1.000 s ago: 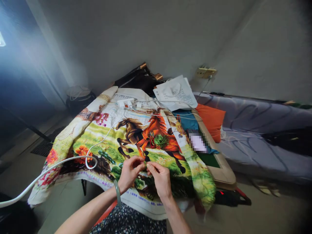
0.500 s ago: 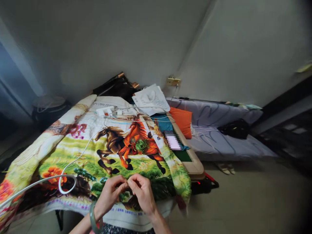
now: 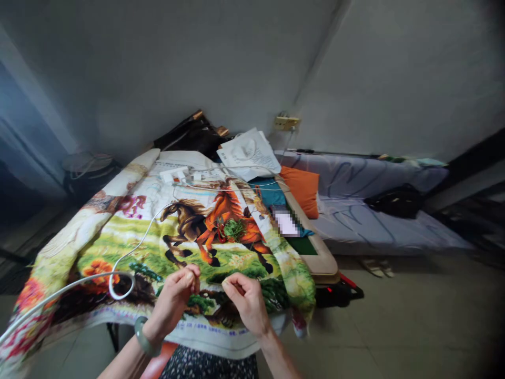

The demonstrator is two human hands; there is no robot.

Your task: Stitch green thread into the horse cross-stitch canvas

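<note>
I see my left hand (image 3: 173, 300) and right hand (image 3: 245, 301) pinched shut just apart over the horse cross-stitch cloth (image 3: 165, 247), likely drawing a thread taut, though it is too fine to see. The cloth drapes over the counter (image 3: 321, 260) so its near edge stays reachable.

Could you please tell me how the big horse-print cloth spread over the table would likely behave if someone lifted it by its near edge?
The colourful horse-print embroidery cloth would probably be floppy: it drapes and folds over the table's edges. It looks light for its size. Lifting it would likely drag the white cable and the green thread bundle lying on it.
</note>
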